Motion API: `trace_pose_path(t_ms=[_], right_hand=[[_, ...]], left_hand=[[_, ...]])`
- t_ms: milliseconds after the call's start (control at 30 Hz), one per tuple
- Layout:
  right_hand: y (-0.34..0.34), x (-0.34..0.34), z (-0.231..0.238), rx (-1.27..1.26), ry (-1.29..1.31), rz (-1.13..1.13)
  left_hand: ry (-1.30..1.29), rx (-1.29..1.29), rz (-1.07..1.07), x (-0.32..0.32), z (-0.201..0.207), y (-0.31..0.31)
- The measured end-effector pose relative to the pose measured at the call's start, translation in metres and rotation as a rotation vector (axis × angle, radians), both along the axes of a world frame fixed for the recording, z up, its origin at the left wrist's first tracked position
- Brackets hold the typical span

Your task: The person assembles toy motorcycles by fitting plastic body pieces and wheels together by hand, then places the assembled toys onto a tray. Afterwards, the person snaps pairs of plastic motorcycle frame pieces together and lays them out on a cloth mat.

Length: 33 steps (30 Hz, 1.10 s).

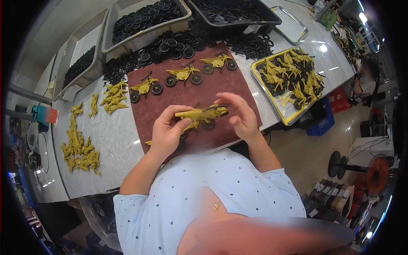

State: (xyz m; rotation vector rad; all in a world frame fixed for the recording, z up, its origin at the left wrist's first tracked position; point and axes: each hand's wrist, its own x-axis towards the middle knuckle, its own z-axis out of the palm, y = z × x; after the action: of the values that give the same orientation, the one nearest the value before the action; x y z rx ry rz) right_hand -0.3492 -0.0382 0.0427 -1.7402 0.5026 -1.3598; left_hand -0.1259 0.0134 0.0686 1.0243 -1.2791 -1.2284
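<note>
The yellow toy motorcycle (199,114) sits pinched in the left hand (167,131) — light, stiff plastic, I'd guess, best held by its body, since the thin black front piece (216,107) looks snappable. The right hand (242,118) curves loosely open beside that end; beyond both, similar bikes (182,75) lie on dark-red cloth (144,112).

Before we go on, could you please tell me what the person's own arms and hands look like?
The left hand and right hand are ungloved, and the forearms are bare, with no watch or bracelet visible. Short, pale blue sleeves belong to a top with small dark dots.
</note>
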Motion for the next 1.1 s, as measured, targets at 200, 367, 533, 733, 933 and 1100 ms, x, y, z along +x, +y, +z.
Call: trace_pose_path(t_ms=[200,367,533,733,933,1100], right_hand=[[0.015,0.014,0.009,0.088,0.378,-0.116],[0.013,0.001,-0.004,0.539,0.242,-0.037],[-0.003,-0.034,-0.024,0.582,0.328,-0.187],[0.005,-0.036,-0.009,0.324,0.908,-0.351],[0.001,-0.021,0.014,0.256,0.961,-0.619],[0.001,0.000,0.034,0.238,0.995,-0.531]], left_hand=[[-0.284,-0.035,0.043,0.000,-0.002,0.004],[-0.311,0.077,-0.114,0.011,0.002,-0.002],[-0.886,-0.121,0.396,0.098,-0.011,-0.023],[-1.197,-0.160,0.650,0.219,-0.033,-0.038],[-1.360,-0.251,0.462,0.227,-0.030,-0.091],[-1.546,-0.020,0.264,0.227,-0.023,-0.117]])
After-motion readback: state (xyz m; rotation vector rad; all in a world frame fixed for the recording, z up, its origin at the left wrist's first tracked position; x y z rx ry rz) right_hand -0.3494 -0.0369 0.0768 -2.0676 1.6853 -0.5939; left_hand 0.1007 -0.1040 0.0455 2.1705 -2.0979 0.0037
